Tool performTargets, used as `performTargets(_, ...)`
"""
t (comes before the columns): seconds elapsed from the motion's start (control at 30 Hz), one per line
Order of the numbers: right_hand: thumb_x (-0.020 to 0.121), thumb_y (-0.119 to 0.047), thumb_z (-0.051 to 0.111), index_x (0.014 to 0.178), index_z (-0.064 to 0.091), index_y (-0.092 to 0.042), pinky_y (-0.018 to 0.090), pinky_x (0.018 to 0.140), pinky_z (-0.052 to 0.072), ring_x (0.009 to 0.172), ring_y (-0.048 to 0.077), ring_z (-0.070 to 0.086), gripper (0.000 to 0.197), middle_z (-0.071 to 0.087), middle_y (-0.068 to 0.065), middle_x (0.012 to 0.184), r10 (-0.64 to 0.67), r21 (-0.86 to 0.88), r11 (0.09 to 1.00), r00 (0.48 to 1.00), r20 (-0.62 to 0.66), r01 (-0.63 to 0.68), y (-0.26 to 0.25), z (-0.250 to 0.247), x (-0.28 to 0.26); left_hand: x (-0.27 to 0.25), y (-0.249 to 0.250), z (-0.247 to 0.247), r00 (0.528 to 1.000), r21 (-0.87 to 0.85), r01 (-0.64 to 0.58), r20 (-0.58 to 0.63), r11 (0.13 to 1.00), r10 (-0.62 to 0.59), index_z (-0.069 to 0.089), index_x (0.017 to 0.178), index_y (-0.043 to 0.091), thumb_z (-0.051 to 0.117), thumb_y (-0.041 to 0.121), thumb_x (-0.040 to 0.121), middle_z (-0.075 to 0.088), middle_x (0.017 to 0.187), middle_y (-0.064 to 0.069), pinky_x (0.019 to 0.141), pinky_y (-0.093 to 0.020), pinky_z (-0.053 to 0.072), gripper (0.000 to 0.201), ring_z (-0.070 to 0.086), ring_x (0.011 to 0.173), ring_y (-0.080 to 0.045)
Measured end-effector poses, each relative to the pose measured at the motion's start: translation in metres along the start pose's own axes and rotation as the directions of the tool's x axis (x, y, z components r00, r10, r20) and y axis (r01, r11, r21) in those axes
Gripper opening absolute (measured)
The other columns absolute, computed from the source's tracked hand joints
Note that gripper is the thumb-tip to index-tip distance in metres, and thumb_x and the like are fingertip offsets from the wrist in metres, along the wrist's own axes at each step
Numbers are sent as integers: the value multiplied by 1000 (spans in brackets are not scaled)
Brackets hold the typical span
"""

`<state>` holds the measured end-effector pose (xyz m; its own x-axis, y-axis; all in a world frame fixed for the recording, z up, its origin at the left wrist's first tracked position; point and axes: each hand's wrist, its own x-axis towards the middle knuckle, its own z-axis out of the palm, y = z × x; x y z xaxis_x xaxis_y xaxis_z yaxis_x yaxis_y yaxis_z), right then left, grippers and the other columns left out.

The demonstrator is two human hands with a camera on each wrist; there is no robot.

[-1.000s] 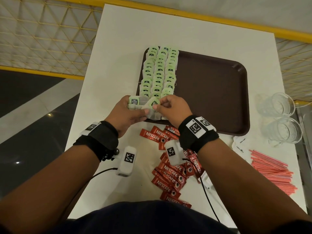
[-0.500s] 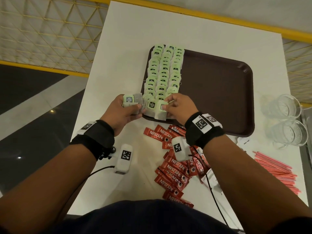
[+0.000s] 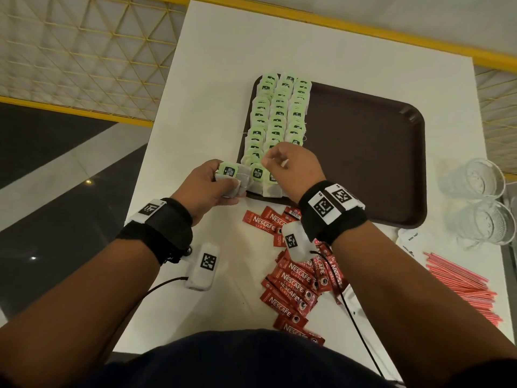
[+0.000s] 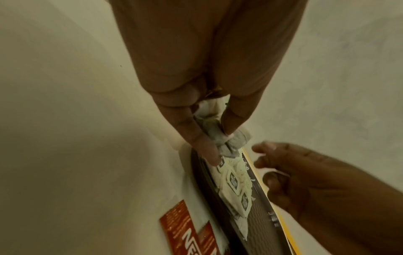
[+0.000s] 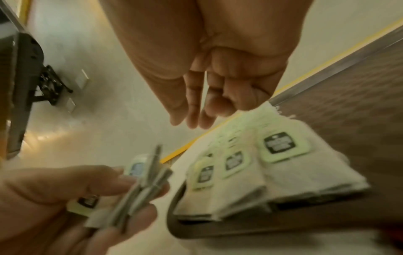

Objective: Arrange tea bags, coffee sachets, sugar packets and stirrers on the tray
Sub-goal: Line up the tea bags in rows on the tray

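Three rows of green-tagged tea bags (image 3: 279, 119) fill the left strip of the brown tray (image 3: 363, 163). Just off the tray's near left corner, my left hand (image 3: 207, 183) grips a small stack of tea bags (image 3: 230, 175), pinched between thumb and fingers in the left wrist view (image 4: 220, 136). My right hand (image 3: 291, 166) hovers over the near end of the rows; its fingers (image 5: 196, 103) hang loosely curled and hold nothing. Red coffee sachets (image 3: 293, 281) lie scattered under my right wrist. Pink stirrers (image 3: 461, 281) and white sugar packets (image 3: 411, 242) lie at the right.
Two clear glasses (image 3: 481, 177) (image 3: 486, 225) stand at the table's right edge beside the tray. The right two thirds of the tray hold nothing. The white table drops off to the floor at the left and a yellow rail runs behind.
My right hand took a tea bag from the left hand's stack, laid it at the near end of the rows and let go. The left hand drew slightly left with the rest.
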<state>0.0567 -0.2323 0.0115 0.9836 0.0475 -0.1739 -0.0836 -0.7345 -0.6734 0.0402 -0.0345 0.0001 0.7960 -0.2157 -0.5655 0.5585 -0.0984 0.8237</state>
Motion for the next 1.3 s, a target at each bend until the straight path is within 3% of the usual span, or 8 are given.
performTargets(0.13, 90, -26, 62, 101, 68, -23, 22, 75, 39, 84, 8, 55, 13, 64, -7, 93, -92, -50, 993, 977, 190, 103, -14, 11, 5, 0, 2, 1, 997, 230, -70, 38, 971, 63, 59, 111, 11, 63, 5, 89, 69, 100, -11, 68, -27, 60, 23, 70, 81, -15)
performTargets(0.23, 87, -21, 66, 95, 70, -20, 24, 73, 43, 80, 11, 57, 9, 66, -3, 88, -69, -106, 990, 979, 194, 91, -16, 17, 5, 1, 3, 1, 994, 324, -104, 55, 940, 91, 59, 111, 10, 64, 5, 87, 69, 99, -11, 63, -23, 58, 25, 69, 82, -17)
performTargets(0.37, 86, -20, 70, 84, 67, -18, 21, 70, 51, 78, 16, 65, 4, 69, 0, 82, 106, 60, 991, 984, 145, -116, -8, 17, 2, 3, 2, -6, 995, 318, -90, 0, 944, 95, 58, 108, 14, 64, 7, 88, 70, 102, -11, 68, -30, 61, 22, 72, 86, -23)
performTargets(0.47, 87, -15, 71, 83, 67, -13, 26, 64, 59, 65, 18, 68, 6, 70, 7, 73, 249, 302, 907, 953, 175, -293, -4, 18, -5, 2, 0, -11, 996, 270, -79, -26, 960, 90, 57, 102, 19, 62, 6, 88, 68, 106, -13, 70, -32, 61, 19, 72, 89, -27)
performTargets(0.73, 90, -4, 64, 88, 66, -5, 19, 46, 50, 48, 13, 60, 3, 66, 10, 66, 405, 397, 802, 895, 186, -446, -2, 18, -4, 8, -4, -16, 986, 251, -72, -129, 965, 107, 56, 109, 11, 63, 10, 90, 67, 105, -6, 68, -27, 60, 21, 70, 89, -21)
performTargets(0.9, 85, -10, 72, 88, 64, -4, 25, 51, 56, 47, 15, 65, 10, 69, 12, 62, 430, 339, 810, 878, 208, -478, -2, 20, -2, 6, -1, -19, 975, 189, -92, -180, 978, 126, 55, 108, 12, 63, 8, 89, 65, 107, -5, 65, -24, 57, 22, 68, 92, -18)
performTargets(1.1, 87, -37, 70, 91, 66, -9, 30, 55, 56, 54, 15, 63, 29, 71, 7, 79, 304, 323, 889, 946, 112, -324, -3, 8, -7, 0, 11, -6, 992, 215, -120, -15, 969, 127, 55, 107, 10, 63, 9, 91, 67, 111, -7, 68, -26, 59, 18, 70, 95, -23)
performTargets(1.3, 86, -13, 72, 98, 67, -2, 34, 73, 58, 76, 25, 65, 17, 71, 19, 93, 217, 538, 782, 946, 240, -315, 9, -11, -22, 0, 18, 25, 988, 223, -150, 68, 963, 139, 56, 106, 7, 63, 8, 91, 63, 113, -16, 66, -28, 59, 17, 72, 90, -28)
